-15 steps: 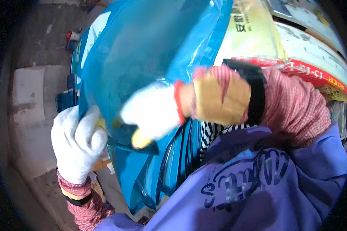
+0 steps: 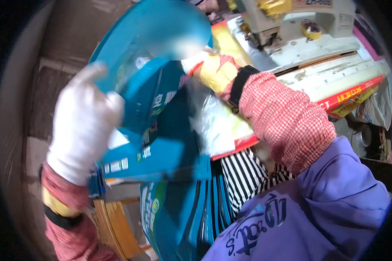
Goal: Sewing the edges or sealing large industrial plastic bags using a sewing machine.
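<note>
Now that your left hand point(image 2: 83, 124) seems off the blue sack point(image 2: 137, 93), fingers parted to its left, only your right hand point(image 2: 194, 63), its grip untellable, may steady it.

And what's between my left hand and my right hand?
In the head view, printed blue bag material lies between your left hand and right hand.
</note>
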A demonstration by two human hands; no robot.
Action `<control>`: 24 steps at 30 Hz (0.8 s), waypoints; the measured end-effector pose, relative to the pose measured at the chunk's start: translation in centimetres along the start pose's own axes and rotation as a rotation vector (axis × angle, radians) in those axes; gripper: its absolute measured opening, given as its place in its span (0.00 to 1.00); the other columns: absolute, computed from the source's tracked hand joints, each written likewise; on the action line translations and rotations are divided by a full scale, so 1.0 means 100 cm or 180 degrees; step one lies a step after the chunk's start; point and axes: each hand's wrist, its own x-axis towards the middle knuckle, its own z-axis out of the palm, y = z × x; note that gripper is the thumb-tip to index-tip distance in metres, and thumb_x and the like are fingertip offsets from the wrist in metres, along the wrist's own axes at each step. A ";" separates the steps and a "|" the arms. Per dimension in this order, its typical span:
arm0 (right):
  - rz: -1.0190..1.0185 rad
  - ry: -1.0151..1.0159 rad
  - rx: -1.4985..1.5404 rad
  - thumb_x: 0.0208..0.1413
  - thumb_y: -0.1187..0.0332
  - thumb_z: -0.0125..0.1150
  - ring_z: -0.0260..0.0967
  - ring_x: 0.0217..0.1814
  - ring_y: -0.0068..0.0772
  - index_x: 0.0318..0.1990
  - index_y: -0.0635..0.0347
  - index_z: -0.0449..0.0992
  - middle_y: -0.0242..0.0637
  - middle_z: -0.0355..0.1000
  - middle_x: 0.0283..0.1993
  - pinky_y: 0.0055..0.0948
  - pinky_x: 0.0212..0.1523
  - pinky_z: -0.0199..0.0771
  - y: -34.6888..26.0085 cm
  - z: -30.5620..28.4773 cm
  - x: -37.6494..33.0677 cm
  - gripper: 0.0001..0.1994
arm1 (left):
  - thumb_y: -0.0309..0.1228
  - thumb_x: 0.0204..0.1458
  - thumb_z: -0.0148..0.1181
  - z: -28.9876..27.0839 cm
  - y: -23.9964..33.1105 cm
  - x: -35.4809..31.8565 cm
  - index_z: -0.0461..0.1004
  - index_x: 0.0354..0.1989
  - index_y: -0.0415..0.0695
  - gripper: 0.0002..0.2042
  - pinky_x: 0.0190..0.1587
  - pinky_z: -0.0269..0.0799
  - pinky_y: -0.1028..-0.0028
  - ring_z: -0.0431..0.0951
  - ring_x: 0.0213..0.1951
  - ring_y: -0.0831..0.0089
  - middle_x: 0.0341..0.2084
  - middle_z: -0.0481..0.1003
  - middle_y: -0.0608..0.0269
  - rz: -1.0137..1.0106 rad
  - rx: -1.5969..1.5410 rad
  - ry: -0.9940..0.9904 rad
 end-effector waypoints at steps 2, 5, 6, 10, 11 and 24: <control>0.0016 0.0292 0.0295 0.55 0.69 0.48 0.68 0.56 0.46 0.48 0.54 0.76 0.45 0.72 0.52 0.37 0.60 0.65 0.028 -0.025 0.022 0.15 | 0.29 0.31 0.58 0.004 0.036 0.022 0.64 0.12 0.47 0.08 0.22 0.69 0.64 0.73 0.20 0.60 0.13 0.68 0.56 -0.0121 -0.0591 -0.0397; -0.0281 0.2135 -0.0238 0.53 0.64 0.55 0.67 0.58 0.47 0.53 0.58 0.72 0.49 0.72 0.51 0.35 0.62 0.63 0.020 -0.055 -0.013 0.19 | 0.29 0.43 0.56 0.030 0.082 0.059 0.64 0.19 0.49 0.06 0.19 0.64 0.66 0.69 0.14 0.65 0.10 0.61 0.64 0.0238 -0.1518 0.0064; -0.0081 0.2334 -0.0365 0.53 0.60 0.54 0.65 0.58 0.50 0.53 0.60 0.71 0.52 0.68 0.55 0.37 0.60 0.64 0.018 -0.068 -0.041 0.21 | 0.29 0.45 0.55 0.038 0.096 0.070 0.65 0.19 0.49 0.07 0.19 0.64 0.66 0.70 0.16 0.64 0.11 0.63 0.63 0.0139 -0.2097 0.0163; 0.1650 -0.0152 0.1019 0.55 0.49 0.52 0.67 0.53 0.53 0.49 0.65 0.72 0.55 0.70 0.50 0.38 0.57 0.66 0.022 -0.092 -0.171 0.26 | 0.29 0.48 0.54 0.047 0.144 0.104 0.66 0.20 0.48 0.07 0.18 0.66 0.68 0.72 0.14 0.66 0.11 0.67 0.61 -0.0023 -0.2524 0.0053; 0.1965 -0.1081 0.0960 0.55 0.46 0.52 0.70 0.50 0.51 0.46 0.66 0.73 0.55 0.72 0.46 0.38 0.54 0.68 0.027 -0.090 -0.191 0.27 | 0.30 0.48 0.54 0.046 0.155 0.111 0.67 0.20 0.47 0.07 0.18 0.67 0.68 0.73 0.14 0.66 0.11 0.68 0.61 -0.0071 -0.2507 0.0164; 0.1650 -0.0830 0.0923 0.58 0.48 0.51 0.74 0.36 0.48 0.34 0.66 0.74 0.52 0.74 0.33 0.40 0.36 0.71 0.040 -0.079 -0.224 0.24 | 0.36 0.41 0.59 0.012 0.166 0.145 0.78 0.16 0.46 0.09 0.27 0.69 0.65 0.77 0.22 0.62 0.12 0.73 0.61 0.0516 -0.1933 -0.0514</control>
